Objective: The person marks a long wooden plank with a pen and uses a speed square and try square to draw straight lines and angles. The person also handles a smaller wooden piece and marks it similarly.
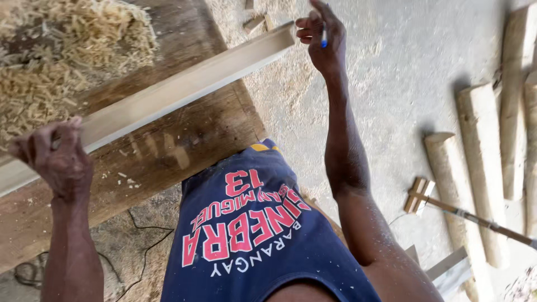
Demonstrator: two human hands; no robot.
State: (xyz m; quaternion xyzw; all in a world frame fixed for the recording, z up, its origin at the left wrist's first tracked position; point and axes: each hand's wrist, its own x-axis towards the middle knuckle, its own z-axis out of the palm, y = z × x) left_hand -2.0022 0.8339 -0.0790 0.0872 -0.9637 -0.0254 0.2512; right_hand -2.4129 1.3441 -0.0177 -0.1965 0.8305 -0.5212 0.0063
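My left hand [56, 159] grips one end of a long pale wooden plank [184, 84], which lies slanted across a worn brown workbench [168, 151]. My right hand [321, 39] is raised just beyond the plank's far end. Its fingers are curled around a blue pen [324, 38]. The right hand is close to the plank's end; whether it touches it I cannot tell. My dark blue shirt with red and white print [246, 235] fills the bottom middle.
A heap of wood shavings [67, 50] covers the bench's far left. Several rough logs [481, 168] lie on the dusty concrete floor at right, with a long-handled wooden tool [425, 196] beside them. A thin black cable [140, 235] runs under the bench. Small offcuts [257, 22] lie at top.
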